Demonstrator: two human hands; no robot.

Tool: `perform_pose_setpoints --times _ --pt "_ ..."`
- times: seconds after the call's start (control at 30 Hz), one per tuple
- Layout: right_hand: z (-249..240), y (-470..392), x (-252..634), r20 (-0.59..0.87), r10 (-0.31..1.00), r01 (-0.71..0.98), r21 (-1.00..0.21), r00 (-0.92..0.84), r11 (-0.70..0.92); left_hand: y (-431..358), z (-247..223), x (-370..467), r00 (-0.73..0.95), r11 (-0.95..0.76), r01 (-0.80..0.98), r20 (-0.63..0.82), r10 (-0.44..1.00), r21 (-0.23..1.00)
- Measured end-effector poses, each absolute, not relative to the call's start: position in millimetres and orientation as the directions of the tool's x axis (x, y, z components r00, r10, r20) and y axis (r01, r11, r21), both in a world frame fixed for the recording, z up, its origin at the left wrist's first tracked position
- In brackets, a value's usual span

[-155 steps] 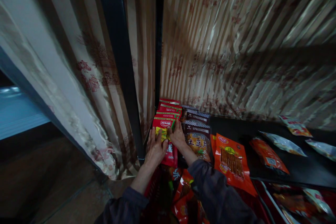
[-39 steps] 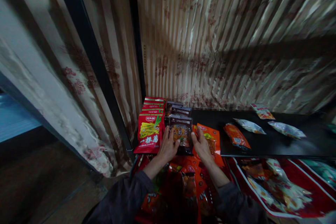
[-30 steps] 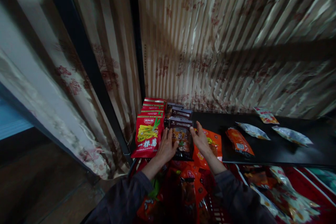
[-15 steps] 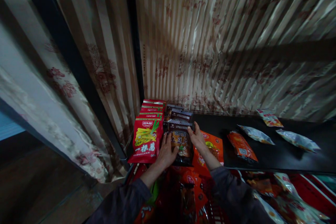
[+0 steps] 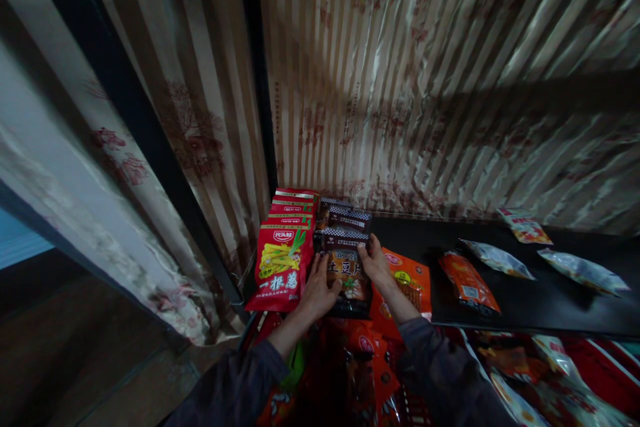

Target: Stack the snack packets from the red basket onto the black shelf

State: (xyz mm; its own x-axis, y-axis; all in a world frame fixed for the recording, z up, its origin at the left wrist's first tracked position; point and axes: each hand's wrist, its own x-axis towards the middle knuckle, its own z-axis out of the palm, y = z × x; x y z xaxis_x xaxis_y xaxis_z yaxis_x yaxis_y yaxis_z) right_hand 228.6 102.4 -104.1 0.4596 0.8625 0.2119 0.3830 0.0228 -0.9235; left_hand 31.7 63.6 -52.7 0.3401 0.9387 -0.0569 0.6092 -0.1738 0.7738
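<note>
A black bag of potato slices (image 5: 349, 270) with a checkered top edge lies at the front of an overlapping row of similar dark bags (image 5: 350, 218). My left hand (image 5: 320, 290) rests on its left side, fingers stretched out flat and thumb spread over the front. On the opposite side, my right hand (image 5: 376, 263) grips the bag's right edge, thumb on the face and the other fingers partly hidden. Directly left is a row of red snack bags (image 5: 283, 267) with a yellow and green picture. An orange snack bag (image 5: 413, 280) lies partly beneath my right wrist.
Farther right, a black shelf (image 5: 525, 303) bears an orange packet (image 5: 469, 280) and several pale packets (image 5: 497, 259). More snack bags (image 5: 367, 360) fill the space below the shelf's front edge. Dark posts (image 5: 257, 67) and a pleated curtain (image 5: 390, 80) bound the back and left.
The view has shifted slightly, so the shelf's packets appear a little farther right. Both hands keep their places on the black bag, which looks nearly unmoved.
</note>
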Motion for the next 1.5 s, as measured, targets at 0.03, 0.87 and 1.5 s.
perform_pose_setpoints --times 0.03,0.87,1.5 --pt "-106.3 104.1 229.1 0.21 0.863 0.374 -0.927 0.459 0.027 63.9 -52.6 31.5 0.336 -0.17 0.609 -0.058 0.94 0.775" --pt "-100.2 109.3 223.6 0.166 0.876 0.332 -0.943 0.453 0.008 60.6 -49.6 30.4 0.352 -0.201 0.629 -0.045 0.935 0.751" --pt "-81.0 88.1 202.1 0.207 0.86 0.489 -0.87 0.466 -0.056 55.8 -54.3 23.9 0.398 -0.271 0.638 -0.007 0.917 0.721"
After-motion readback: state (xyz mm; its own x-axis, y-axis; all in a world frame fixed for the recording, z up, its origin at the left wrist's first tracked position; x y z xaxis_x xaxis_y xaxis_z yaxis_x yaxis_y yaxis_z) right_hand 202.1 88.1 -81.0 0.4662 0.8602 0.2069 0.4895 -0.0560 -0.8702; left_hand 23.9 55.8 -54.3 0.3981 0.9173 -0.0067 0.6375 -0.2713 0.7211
